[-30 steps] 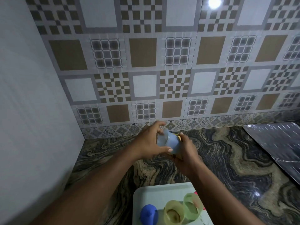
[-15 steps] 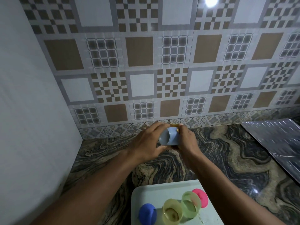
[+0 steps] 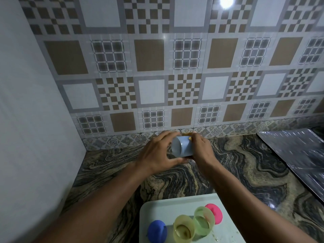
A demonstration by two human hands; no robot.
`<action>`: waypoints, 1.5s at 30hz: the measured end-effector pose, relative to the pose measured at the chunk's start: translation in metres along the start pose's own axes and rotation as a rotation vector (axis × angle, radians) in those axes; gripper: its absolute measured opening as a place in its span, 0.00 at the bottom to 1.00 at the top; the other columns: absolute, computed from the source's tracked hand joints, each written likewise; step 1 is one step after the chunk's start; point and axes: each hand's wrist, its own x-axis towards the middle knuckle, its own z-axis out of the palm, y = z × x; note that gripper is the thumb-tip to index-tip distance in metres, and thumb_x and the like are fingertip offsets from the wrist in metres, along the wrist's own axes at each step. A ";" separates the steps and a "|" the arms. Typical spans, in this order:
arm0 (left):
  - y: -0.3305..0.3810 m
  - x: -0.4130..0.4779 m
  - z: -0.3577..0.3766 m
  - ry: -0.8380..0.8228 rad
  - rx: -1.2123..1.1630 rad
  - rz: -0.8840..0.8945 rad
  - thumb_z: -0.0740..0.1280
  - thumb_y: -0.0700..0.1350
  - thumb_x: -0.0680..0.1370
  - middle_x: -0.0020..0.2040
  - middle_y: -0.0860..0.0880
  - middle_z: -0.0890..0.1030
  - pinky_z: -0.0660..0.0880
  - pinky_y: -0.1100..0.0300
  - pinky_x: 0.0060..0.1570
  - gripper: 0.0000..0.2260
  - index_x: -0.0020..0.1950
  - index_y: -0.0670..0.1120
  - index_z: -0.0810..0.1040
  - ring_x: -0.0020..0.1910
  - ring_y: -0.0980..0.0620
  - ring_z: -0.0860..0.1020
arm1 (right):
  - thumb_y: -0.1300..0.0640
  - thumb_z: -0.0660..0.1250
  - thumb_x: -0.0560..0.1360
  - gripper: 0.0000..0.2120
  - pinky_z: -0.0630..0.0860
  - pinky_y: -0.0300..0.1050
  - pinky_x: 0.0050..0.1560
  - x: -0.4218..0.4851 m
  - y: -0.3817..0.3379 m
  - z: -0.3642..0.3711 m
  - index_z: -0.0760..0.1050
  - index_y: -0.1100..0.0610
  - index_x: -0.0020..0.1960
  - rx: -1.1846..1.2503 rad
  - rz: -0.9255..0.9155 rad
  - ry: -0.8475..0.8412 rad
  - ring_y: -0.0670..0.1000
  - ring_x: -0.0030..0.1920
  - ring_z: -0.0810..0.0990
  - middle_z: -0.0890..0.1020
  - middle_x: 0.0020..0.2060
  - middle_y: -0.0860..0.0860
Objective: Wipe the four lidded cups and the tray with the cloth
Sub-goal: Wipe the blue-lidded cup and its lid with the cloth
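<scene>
Marbled counter [image 3: 236,172] below a patterned tile wall [image 3: 175,67]; a foil sheet [image 3: 298,155] is seen at the right. The blue cup [image 3: 182,148] is held on its side above the counter, near the wall, well apart from the tray [image 3: 175,204]. Its base end is gripped by the left hand [image 3: 157,153], fingers above and thumb below. Its other end is enclosed by the curled right hand [image 3: 201,149], and a yellow scrap, judged to be the cloth [image 3: 190,138], is pinched against the cup there.

On the tray, at the near edge of the view, are shown a blue lid [image 3: 157,231], a yellow cup [image 3: 184,230], a green cup [image 3: 204,220] and a pink lid [image 3: 214,213]. Both cups stand open and touch. Brownish marks are visible inside the yellow cup and on the tray beside it.

The task is judged to be at an early stage: one cup is being wiped, while the other cups, the lids and the tray are taken as not yet done. A fourth cup cannot be made out.
</scene>
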 end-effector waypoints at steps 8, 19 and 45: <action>-0.001 -0.003 0.004 0.032 0.147 0.188 0.79 0.52 0.70 0.68 0.46 0.76 0.79 0.49 0.59 0.36 0.74 0.45 0.71 0.64 0.47 0.77 | 0.49 0.56 0.76 0.17 0.82 0.66 0.43 0.004 0.002 0.003 0.81 0.56 0.47 -0.023 0.008 0.065 0.64 0.49 0.83 0.84 0.46 0.62; -0.001 -0.010 0.010 0.017 0.022 0.049 0.75 0.60 0.70 0.71 0.49 0.74 0.77 0.53 0.63 0.40 0.78 0.47 0.66 0.66 0.51 0.76 | 0.50 0.56 0.75 0.17 0.78 0.56 0.41 0.004 0.009 0.002 0.82 0.56 0.44 -0.061 -0.045 0.068 0.59 0.44 0.81 0.84 0.42 0.59; -0.030 -0.031 0.015 -0.024 -0.004 0.008 0.75 0.54 0.70 0.64 0.52 0.71 0.80 0.49 0.50 0.31 0.70 0.53 0.70 0.59 0.49 0.75 | 0.51 0.55 0.81 0.17 0.82 0.52 0.40 0.018 0.026 -0.025 0.76 0.60 0.60 0.304 0.602 0.001 0.60 0.47 0.81 0.83 0.51 0.61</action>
